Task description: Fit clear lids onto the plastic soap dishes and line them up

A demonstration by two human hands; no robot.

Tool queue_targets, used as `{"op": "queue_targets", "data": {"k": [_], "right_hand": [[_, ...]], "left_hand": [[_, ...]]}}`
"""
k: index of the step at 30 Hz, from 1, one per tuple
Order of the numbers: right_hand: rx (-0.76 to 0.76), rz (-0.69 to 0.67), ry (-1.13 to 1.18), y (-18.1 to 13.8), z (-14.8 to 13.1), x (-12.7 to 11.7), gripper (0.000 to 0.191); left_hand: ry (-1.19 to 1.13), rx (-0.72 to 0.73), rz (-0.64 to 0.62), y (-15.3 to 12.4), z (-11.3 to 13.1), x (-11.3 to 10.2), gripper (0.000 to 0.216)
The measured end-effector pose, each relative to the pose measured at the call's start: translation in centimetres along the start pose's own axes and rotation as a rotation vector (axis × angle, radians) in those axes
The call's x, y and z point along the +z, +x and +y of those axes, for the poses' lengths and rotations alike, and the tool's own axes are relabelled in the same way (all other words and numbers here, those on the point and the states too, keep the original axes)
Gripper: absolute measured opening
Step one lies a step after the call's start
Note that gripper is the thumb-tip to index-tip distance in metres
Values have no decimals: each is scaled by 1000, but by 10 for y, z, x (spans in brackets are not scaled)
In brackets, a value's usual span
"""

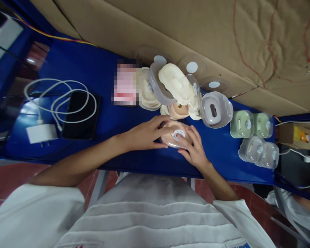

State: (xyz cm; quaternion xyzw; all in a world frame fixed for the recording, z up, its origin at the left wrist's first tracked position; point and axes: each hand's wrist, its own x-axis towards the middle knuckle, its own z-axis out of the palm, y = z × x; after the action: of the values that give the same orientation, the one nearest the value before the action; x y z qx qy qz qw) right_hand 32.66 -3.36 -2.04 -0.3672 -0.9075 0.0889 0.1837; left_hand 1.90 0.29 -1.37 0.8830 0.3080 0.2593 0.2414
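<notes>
A peach-coloured oval case under a clear plastic lid with a round white sticker (pixel 176 135) lies on the blue table (pixel 98 69) in front of me. My left hand (pixel 147 133) grips its left side, fingers curled over the top. My right hand (pixel 193 146) presses on its right side, fingertips on the sticker. Just behind it is a pile of cream and peach cases (pixel 175 88) with loose clear lids.
A grey case in a clear shell (pixel 215 109) stands right of the pile, then two green cases (pixel 250 124) and two grey ones (pixel 259 151). At the left lie a black phone (pixel 80 115), a white cable and charger (pixel 40 132). Cardboard (pixel 196 31) lines the back.
</notes>
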Motion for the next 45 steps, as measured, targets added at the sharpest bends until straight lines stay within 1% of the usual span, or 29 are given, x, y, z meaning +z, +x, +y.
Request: {"op": "queue_targets", "data": {"k": [2,4,8,11,14,16,19,22,24,26,29,33,37,38,40,41,43,45], "right_hand": [[0,4,1,3,-3,0,65],[-4,20,-13,7,-5,0,68],[39,38,-61,9,-6,-5,61],[57,14,-44,1,-4,-11,61],[117,34,-74,-20,-8,-17,62],[219,91,-152,-40,-15,-18,62],[423,191,-284,-72,-22,-20,64],[650,301,-392,-98,-18,-23,73],[781,361,-445,-107,-8,-27,78],[889,396,-480,-109,5,-31,80],[983,407,-496,-103,27,-37,81],[987,412,-497,-91,52,-41,82],[988,408,-517,-74,60,-46,83],[953,414,-512,-66,59,-49,83],[810,408,-470,-43,53,-55,77],[717,382,-441,-29,49,-57,73],[544,290,-392,-1,43,-60,61],[445,210,-372,23,40,-59,50]], "left_hand": [[7,2,4,1,0,0,61],[8,6,13,1,0,-1,60],[20,34,21,2,0,-3,54],[7,65,14,2,2,-3,47],[19,70,1,2,5,-1,43],[74,68,-15,1,6,0,41],[170,87,-46,2,7,0,38],[247,125,-74,3,9,-1,31],[277,154,-75,4,10,-2,26],[284,175,-71,5,12,-1,24],[274,175,-67,6,12,0,21],[296,177,-73,7,12,-2,19],[314,168,-72,8,12,-5,19],[311,163,-72,8,11,-5,19],[299,157,-72,8,11,-5,18],[295,157,-72,8,10,-5,17],[299,164,-72,7,10,-4,16],[317,167,-74,7,9,-4,16]]}}
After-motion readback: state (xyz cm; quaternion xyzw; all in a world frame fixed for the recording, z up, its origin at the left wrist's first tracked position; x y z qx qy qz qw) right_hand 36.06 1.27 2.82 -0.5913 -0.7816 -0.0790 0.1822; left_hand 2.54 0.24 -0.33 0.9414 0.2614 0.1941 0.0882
